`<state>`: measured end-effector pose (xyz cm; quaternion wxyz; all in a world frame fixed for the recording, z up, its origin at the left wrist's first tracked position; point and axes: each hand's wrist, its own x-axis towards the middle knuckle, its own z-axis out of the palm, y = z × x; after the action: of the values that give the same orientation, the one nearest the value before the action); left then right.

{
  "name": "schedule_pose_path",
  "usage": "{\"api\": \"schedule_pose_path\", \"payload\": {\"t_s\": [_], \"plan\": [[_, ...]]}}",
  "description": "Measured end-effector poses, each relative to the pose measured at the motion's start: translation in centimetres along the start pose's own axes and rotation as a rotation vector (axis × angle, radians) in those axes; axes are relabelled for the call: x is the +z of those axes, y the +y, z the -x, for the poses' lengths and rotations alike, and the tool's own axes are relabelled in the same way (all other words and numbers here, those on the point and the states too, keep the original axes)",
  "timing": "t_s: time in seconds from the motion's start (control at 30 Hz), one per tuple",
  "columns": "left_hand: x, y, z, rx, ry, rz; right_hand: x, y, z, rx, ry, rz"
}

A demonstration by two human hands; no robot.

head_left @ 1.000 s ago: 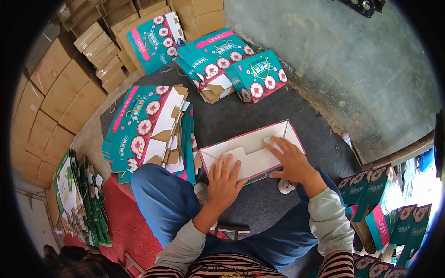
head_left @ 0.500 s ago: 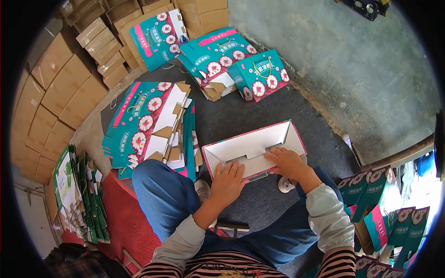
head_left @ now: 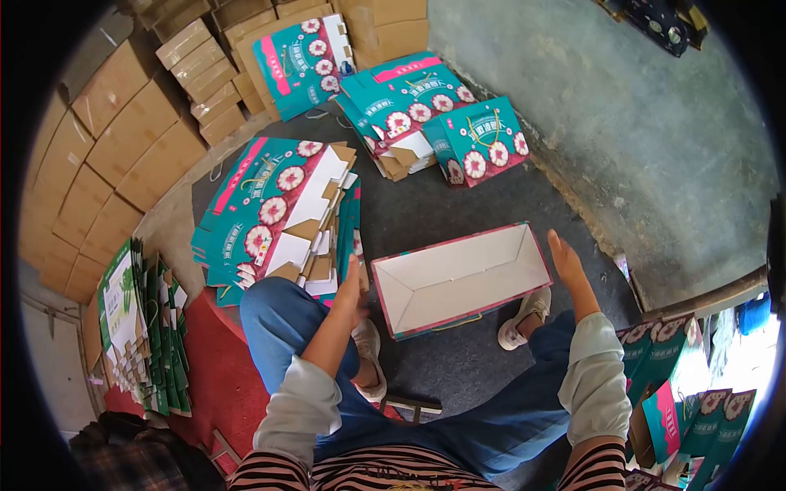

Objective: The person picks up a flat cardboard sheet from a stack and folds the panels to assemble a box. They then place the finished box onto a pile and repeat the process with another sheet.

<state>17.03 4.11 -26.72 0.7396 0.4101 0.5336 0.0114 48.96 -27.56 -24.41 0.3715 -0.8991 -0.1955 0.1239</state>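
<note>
An open-topped carton [head_left: 463, 280] with a white inside and a teal-and-pink outside stands between my feet, its bottom flaps lying flat. My left hand [head_left: 352, 296] is just off the carton's left end, fingers stretched out and seen edge-on, holding nothing. Beyond the right end, my right hand [head_left: 571, 266] is raised with straight fingers, also holding nothing and apart from the carton. A yellow cord handle [head_left: 479, 317] shows at the carton's near side. Left of the carton lies a stack of flattened teal cartons [head_left: 266, 209].
More teal cartons [head_left: 401, 102] lie at the back, with one set-up carton [head_left: 483, 143] beside them. Brown boxes [head_left: 123, 135] are piled along the left. Green flat cartons [head_left: 143, 327] lean at lower left. A concrete wall [head_left: 622, 139] bounds the right; finished-looking cartons [head_left: 667, 417] stand at lower right.
Both hands have come out of the carton and spread to its left and right ends. The bottom flaps, which showed dark gaps under my fingers, now lie flat and closed.
</note>
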Motion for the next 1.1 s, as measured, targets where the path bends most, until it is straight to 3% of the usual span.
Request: {"api": "schedule_pose_path", "payload": {"t_s": [0.03, 0.07, 0.17, 0.2, 0.27, 0.33, 0.37, 0.4, 0.47, 0.67, 0.7, 0.73, 0.8, 0.83, 0.93, 1.0, 1.1], "plan": [[0.6, 0.2, -0.5, -0.212, 0.023, 0.109, 1.0, 1.9, -1.0, 0.135, -0.127, -0.142], [2.1, 1.2, 1.6, -0.292, 0.029, 0.074, 1.4, 1.7, -1.0, 0.273, -0.255, -0.280], [1.4, -0.7, -0.8, -0.109, -0.293, 0.226, 1.3, -3.0, 1.3, 0.169, -0.192, -0.221], [1.4, -0.1, 0.6, -0.125, -0.274, 0.286, 0.2, -4.0, 1.9, 0.209, -0.199, -0.294], [1.3, 0.5, 3.0, 0.084, -0.356, 0.260, -1.4, -5.9, 2.2, 0.281, -0.216, -0.437], [0.4, -0.2, 2.6, 0.277, -0.487, 0.264, -2.8, -6.3, 2.6, 0.225, -0.201, -0.598], [0.5, -0.3, 3.0, 0.483, -0.469, 0.187, -3.7, -5.9, 2.7, 0.195, -0.190, -0.678], [0.7, -0.4, 3.6, 0.686, -0.446, 0.108, -4.7, -4.9, 2.5, 0.119, -0.306, -0.645], [0.9, -0.9, 3.2, 1.066, -0.363, -0.001, -4.3, -4.8, 2.6, 0.188, -0.304, -0.661], [-1.6, -1.8, 2.4, 0.519, -0.256, 0.059, -2.2, -2.9, 2.7, 0.325, -0.293, -0.638], [-2.1, -2.9, 1.2, 0.417, -0.236, 0.042, -2.2, -1.2, 2.3, 0.149, -0.363, -0.647], [-2.5, -5.1, -0.3, 0.480, -0.292, 0.246, -2.3, 0.3, 2.1, -0.029, -0.431, -0.652], [-2.9, -7.3, -0.5, 0.414, -0.366, 0.511, -1.6, 1.2, 2.3, -0.117, -0.449, -0.585], [-3.0, -7.4, 0.1, 0.289, -0.383, 0.571, -1.2, 1.8, 2.3, -0.161, -0.456, -0.553], [-0.5, -5.1, 5.6, 0.084, -0.136, 0.361, -0.4, -1.5, 2.5, -0.026, -0.516, -0.650], [-1.1, -7.8, 3.4, 0.169, -0.091, 0.307, 0.0, -2.9, 2.4, 0.062, -0.558, -0.712], [-2.0, -10.4, -0.5, 0.278, -0.043, 0.252, 2.4, 0.5, 0.1, 0.345, -0.503, -0.842]]}}
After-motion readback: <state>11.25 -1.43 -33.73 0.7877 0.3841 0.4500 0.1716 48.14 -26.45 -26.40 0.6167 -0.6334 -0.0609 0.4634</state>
